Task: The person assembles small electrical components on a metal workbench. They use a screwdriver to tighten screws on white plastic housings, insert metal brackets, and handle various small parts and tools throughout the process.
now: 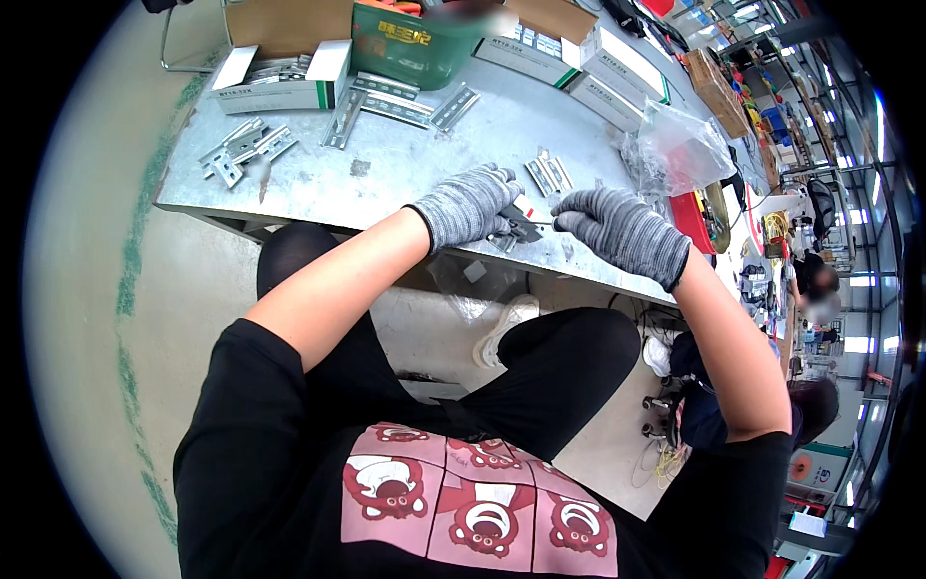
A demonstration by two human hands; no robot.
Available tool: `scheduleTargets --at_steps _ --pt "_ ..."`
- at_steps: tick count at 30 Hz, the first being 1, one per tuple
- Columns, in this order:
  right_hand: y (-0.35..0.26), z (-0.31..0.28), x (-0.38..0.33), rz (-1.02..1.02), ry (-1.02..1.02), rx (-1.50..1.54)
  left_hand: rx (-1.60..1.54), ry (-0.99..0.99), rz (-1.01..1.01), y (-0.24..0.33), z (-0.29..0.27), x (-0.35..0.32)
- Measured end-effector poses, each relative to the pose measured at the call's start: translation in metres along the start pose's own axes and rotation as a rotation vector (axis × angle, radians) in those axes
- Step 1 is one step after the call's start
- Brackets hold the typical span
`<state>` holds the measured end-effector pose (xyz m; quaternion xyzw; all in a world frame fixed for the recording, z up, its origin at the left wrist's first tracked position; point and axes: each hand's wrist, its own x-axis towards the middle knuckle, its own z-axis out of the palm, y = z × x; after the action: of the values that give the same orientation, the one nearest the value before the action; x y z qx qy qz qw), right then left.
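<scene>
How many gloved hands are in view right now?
2. The left hand grips a small dark part at the metal table's near edge; the right hand is beside it, fingertips at that part.

Boxes, a bin and a bag along the far side of the bench

Well beyond the gloved fingers point(502, 183), to their left, an open white cardboard box with green-striped label point(280, 85) sits before a brown cardboard carton point(289, 24). Straight beyond them stands a green plastic bin with yellow label point(410, 43). Beyond and to their right lie stacked white oblong boxes point(603, 63); nearer on the right, a crumpled clear plastic bag point(675, 150).
</scene>
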<state>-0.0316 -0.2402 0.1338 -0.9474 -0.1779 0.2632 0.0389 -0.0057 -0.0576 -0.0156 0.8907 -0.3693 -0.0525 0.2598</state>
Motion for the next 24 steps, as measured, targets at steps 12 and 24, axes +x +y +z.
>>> scheduleTargets --at_steps 12,24 --pt "0.056 0.089 -0.011 -0.005 0.641 0.867 -0.591 0.132 -0.115 0.014 -0.023 -0.012" --pt "0.055 0.131 0.051 -0.117 0.385 1.999 -1.346 0.148 -0.192 -0.001 0.002 0.0"
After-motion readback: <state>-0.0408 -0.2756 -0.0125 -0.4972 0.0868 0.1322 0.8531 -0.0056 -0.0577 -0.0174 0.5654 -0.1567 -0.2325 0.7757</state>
